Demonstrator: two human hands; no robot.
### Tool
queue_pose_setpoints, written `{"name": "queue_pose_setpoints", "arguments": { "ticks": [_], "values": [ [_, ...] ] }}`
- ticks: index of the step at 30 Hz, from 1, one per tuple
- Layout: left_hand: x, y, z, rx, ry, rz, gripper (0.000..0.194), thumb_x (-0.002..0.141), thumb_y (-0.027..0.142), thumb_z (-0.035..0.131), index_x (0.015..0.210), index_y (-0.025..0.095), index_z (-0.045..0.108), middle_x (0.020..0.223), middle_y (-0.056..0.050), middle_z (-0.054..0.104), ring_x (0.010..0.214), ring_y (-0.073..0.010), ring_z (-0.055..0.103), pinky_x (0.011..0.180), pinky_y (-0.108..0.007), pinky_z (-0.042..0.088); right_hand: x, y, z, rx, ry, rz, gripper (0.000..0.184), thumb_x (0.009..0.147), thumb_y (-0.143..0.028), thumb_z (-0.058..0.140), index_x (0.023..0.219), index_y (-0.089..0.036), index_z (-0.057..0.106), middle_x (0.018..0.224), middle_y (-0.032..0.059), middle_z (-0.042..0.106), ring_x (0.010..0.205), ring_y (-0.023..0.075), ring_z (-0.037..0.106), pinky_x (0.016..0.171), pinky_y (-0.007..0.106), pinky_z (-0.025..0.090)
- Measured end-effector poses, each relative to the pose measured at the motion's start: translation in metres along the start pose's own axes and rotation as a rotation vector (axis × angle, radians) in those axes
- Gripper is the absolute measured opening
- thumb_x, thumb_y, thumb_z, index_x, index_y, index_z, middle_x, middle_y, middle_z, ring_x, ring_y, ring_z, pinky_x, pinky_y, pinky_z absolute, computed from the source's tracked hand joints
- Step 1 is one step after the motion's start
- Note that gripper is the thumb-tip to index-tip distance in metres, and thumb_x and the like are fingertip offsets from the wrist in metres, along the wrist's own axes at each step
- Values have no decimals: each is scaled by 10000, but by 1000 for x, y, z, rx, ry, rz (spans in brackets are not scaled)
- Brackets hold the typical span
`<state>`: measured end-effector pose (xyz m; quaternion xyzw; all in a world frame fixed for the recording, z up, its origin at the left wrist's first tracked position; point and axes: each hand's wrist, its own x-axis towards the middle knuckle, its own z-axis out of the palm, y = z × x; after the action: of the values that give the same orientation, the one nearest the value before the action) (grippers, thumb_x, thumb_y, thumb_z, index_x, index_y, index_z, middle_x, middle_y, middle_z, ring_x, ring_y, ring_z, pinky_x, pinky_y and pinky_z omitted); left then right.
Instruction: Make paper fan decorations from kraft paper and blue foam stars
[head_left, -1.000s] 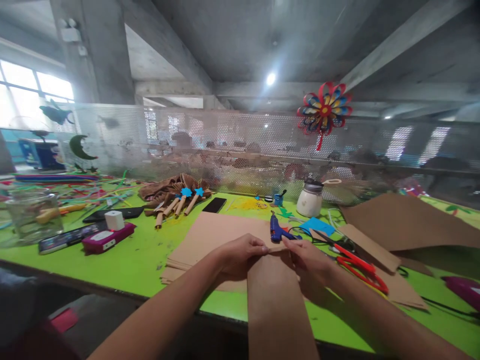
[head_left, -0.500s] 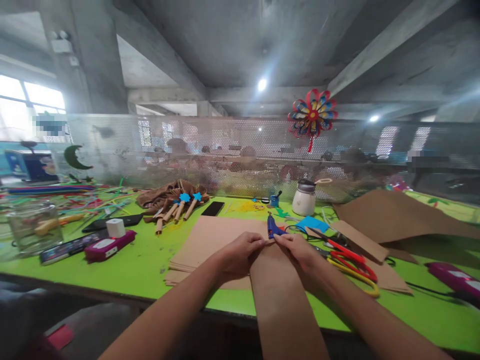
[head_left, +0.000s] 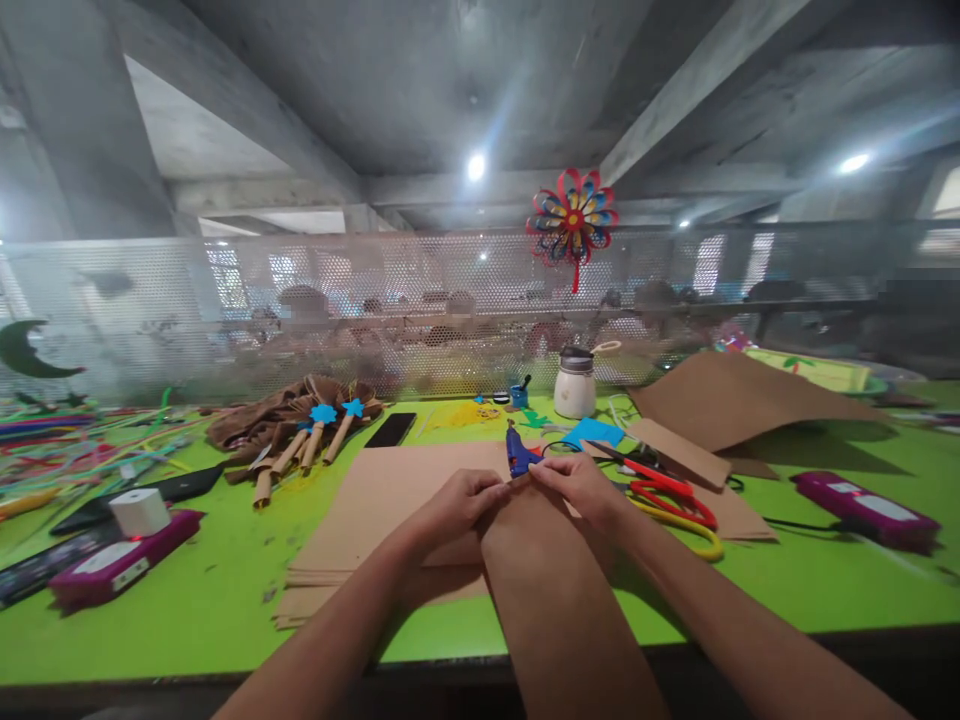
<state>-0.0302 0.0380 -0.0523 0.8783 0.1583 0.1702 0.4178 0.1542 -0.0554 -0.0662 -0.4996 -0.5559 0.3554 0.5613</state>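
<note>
A long strip of brown kraft paper (head_left: 559,580) runs from the table toward me and hangs over the front edge. My left hand (head_left: 469,505) pinches its far left corner between thumb and fingers. At the far right corner, my right hand (head_left: 581,485) grips the same end, thumb and fingertips closed. A narrow edge seems folded between them. Just beyond the fingertips is a blue hot glue gun (head_left: 519,452). Under and left of the left hand lies a stack of brown paper sheets (head_left: 375,510). Scissors with red handles (head_left: 675,498) lie right of my right hand.
Yellow-handled scissors (head_left: 705,545) lie at the right, near a purple power strip (head_left: 866,508). Another power strip (head_left: 127,560) holds a white plug at left. Behind are a phone (head_left: 391,430), paper bundles with blue stars (head_left: 319,425), a white jar (head_left: 575,385) and a large brown sheet (head_left: 735,405).
The camera view has turned to the right, so the table's things appear shifted left. Both hands keep their pinch on the paper strip's far end.
</note>
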Motion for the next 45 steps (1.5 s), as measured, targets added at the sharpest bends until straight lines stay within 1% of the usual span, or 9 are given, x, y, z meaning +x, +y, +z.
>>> {"name": "queue_pose_setpoints", "arguments": {
  "ticks": [7,13,17,20,24,30,37,42,45],
  "values": [
    [1,0,-2,197,77,91,342,862,417,422,693,137,521,622,22,469,588,-97,415,548,-209,314,-1,-2,-2,20,-19,-10,410,687,-522,642,739,-121,703,652,37,623,587,136,496,597,278,379],
    [-2,7,7,-46,-27,-38,359,847,457,433,700,139,513,597,24,450,545,-94,410,502,-210,316,2,7,-5,-155,41,-70,386,722,-499,605,708,-126,705,594,18,583,567,136,474,565,269,348],
    [-3,16,14,-146,47,-26,385,801,500,496,689,133,532,666,11,474,594,-94,429,529,-205,335,0,12,2,-203,88,-89,331,760,-431,576,722,-127,699,651,21,608,611,141,493,584,264,362],
    [0,15,14,-113,55,-63,410,801,509,480,633,137,513,564,29,435,519,-87,388,477,-207,299,-5,9,11,-197,108,-132,290,780,-384,565,743,-129,698,705,32,632,672,152,515,617,264,378],
    [2,9,12,-120,43,-87,364,783,462,512,642,128,533,528,49,392,483,-74,318,452,-205,248,-10,2,16,-95,99,-85,275,771,-386,582,760,-129,681,735,39,630,663,148,521,600,264,391],
    [1,10,12,-53,48,-47,344,780,423,512,658,112,594,541,36,430,510,-75,328,476,-202,257,-8,6,10,26,5,-2,308,714,-423,652,775,-123,684,724,52,629,667,154,549,608,277,416],
    [1,11,15,-9,54,-31,328,793,409,497,650,124,576,528,38,432,503,-79,346,475,-203,265,-8,13,16,165,83,85,289,645,-395,718,724,-119,691,666,50,631,619,159,547,572,289,414],
    [-2,20,10,-94,-20,-52,371,807,464,472,655,135,551,556,35,434,528,-87,365,499,-208,286,-13,5,18,208,99,86,268,648,-371,716,715,-113,692,658,50,633,574,143,531,546,284,400],
    [-4,22,9,-156,-13,-72,358,794,461,496,648,136,534,598,35,435,562,-87,354,529,-207,299,-13,5,18,245,99,90,257,641,-360,723,711,-115,688,649,46,624,569,138,527,552,287,406]
  ]
}}
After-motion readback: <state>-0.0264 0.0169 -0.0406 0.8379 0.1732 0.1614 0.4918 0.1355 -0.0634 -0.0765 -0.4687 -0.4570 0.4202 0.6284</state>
